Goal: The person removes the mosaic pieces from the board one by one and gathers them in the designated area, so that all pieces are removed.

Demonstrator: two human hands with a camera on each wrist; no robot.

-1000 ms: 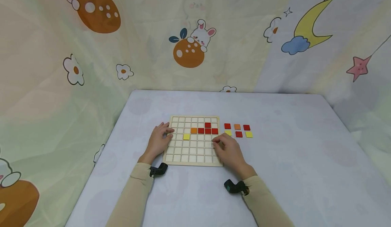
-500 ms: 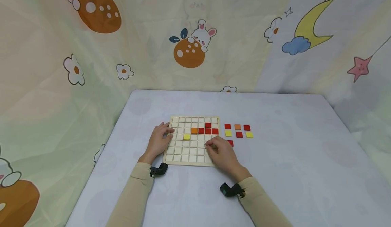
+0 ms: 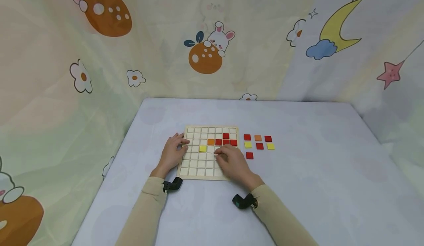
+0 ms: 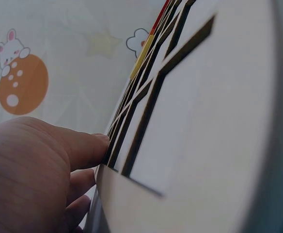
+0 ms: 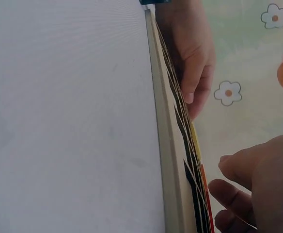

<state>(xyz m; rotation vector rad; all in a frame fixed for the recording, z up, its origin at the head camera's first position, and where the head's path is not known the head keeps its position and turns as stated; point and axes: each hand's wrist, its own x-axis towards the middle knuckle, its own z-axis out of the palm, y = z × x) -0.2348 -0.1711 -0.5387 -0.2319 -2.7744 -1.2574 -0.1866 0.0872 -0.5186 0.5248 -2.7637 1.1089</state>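
Observation:
A square wooden board (image 3: 201, 162) with a pale grid lies on the table. An orange tile (image 3: 211, 142), a yellow tile (image 3: 202, 148) and several red tiles (image 3: 226, 136) sit in its cells. My left hand (image 3: 172, 153) rests at the board's left edge, its thumb (image 4: 90, 151) against the rim in the left wrist view. Over the right half of the grid is my right hand (image 3: 233, 162), fingers bent. In the right wrist view its thumb (image 5: 238, 167) and fingers stand a little apart near the tiles' edges. I cannot tell whether it holds a tile.
Right of the board lie loose tiles: several red (image 3: 249, 155), yellow (image 3: 271, 146) and an orange one (image 3: 258, 138). The pale table (image 3: 314, 172) extends past them to the right. A printed cloth (image 3: 159, 47) hangs behind the table.
My right hand has moved left from beside the loose tiles to over the board, uncovering a loose red tile. My left hand stays in place.

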